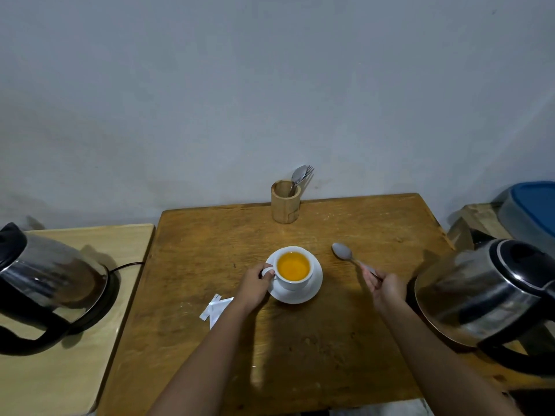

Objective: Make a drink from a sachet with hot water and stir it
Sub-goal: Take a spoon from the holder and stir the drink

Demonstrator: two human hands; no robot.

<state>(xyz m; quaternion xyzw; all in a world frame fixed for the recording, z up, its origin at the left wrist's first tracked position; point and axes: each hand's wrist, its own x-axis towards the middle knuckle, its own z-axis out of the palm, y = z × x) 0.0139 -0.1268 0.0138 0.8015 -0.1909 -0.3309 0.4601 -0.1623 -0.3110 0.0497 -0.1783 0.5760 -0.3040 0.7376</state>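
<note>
Head view, my entries as remote operator:

Left hand [254, 285]: I log it closed round the handle of the white cup [295, 279], fingers curled on the handle's loop.

Cup: just right of the left hand, standing upright on a white saucer [315, 291]; filled with an orange drink [293, 266].

Right hand [386, 291]: I note it pinched shut on the handle end of a spoon [348, 256].

Spoon: runs up and left from the right hand, bowl facing up, out of the cup and well to its right; whether the bowl touches the table [210, 241] I cannot tell.

Sachet [214, 309]: white, torn, lying flat on the table beside the left wrist, on its outer side.

Cutlery holder [285, 202]: wooden, beyond both hands at the table's far edge, with spoons and a fork standing in it.

Left kettle [51, 283]: steel and black, well outside the left hand, on a paler side table [126, 244].

Right kettle [492, 298]: steel and black, just outside the right hand.
</note>
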